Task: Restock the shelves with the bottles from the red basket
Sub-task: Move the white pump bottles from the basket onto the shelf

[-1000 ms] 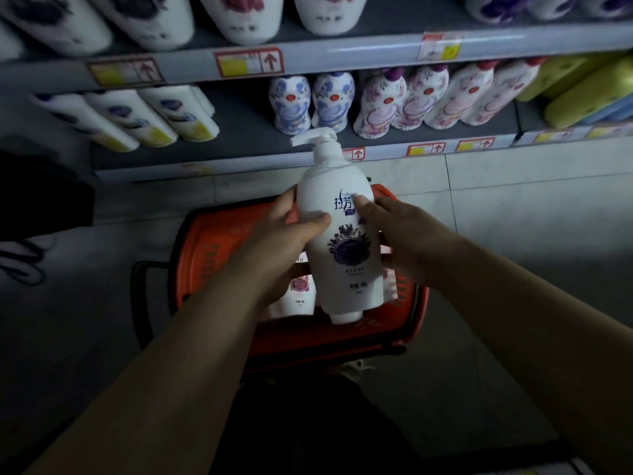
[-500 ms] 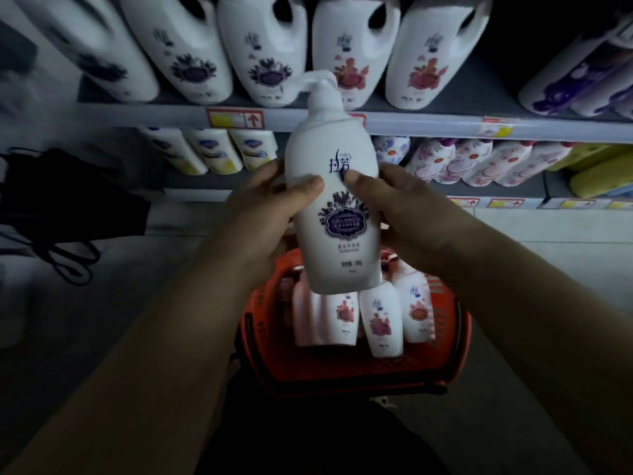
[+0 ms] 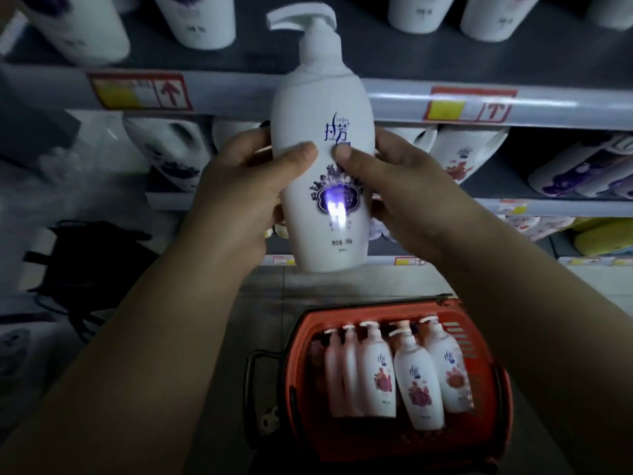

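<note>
I hold a white pump bottle (image 3: 323,138) with a purple flower label upright in front of the shelves. My left hand (image 3: 239,193) grips its left side and my right hand (image 3: 394,190) grips its right side, both thumbs on the front label. The pump head points left, level with the upper shelf. Below on the floor stands the red basket (image 3: 486,351), holding several white pump bottles with pink flower labels (image 3: 418,382) lying side by side.
A grey shelf edge (image 3: 394,104) with red and yellow price tags runs behind the bottle. Large white jugs (image 3: 205,22) stand on the shelf above, more jugs (image 3: 171,145) on the shelf below it. A black bag (image 3: 89,262) lies at the left on the floor.
Both hands have lifted the bottle from just above the basket up to the level of the upper shelves. The view has tilted up, and the basket now lies lower right.
</note>
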`<state>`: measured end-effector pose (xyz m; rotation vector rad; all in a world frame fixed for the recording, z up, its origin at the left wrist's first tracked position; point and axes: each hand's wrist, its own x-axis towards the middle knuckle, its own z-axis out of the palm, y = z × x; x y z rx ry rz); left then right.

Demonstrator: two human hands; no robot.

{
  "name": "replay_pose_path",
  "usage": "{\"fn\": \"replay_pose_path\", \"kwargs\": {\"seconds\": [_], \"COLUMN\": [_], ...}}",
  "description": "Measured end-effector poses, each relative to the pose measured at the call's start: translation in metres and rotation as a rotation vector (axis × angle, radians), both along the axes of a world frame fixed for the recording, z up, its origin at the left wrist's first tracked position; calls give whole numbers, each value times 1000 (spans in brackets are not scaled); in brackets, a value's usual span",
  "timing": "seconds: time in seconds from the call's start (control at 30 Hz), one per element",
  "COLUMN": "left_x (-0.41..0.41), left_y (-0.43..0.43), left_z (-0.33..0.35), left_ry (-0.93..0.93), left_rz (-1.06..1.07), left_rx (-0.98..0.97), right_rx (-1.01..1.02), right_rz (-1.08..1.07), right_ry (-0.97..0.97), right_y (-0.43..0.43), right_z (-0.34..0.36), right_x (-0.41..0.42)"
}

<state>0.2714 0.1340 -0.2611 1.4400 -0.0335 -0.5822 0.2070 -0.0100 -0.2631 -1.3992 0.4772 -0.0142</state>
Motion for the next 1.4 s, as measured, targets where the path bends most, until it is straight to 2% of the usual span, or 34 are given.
{"fn": "replay_pose_path", "kwargs": {"seconds": [0.23, 0.47, 0.73, 1.0, 1.23, 1.4], "left_x": [42, 83, 112, 128, 127, 130], "left_y": [-11, -40, -48, -43, -39, -36], "left_z": [35, 69, 67, 50, 44, 39], "left_ry": [-241, -504, -638, -639, -661, -612], "left_rz": [67, 173, 232, 243, 256, 301], "left_rx": [28, 35, 78, 24, 110, 115], "right_rx": [-24, -131, -291, -362, -490, -528], "right_rz": [-24, -91, -178, -195, -190, -216], "right_ry": [-138, -290, -346, -379, -360, -356], "right_y": [-6, -28, -25, -12, -5, -7], "right_z": [36, 74, 71, 57, 55, 52], "right_x": [50, 100, 141, 159, 162, 161]}}
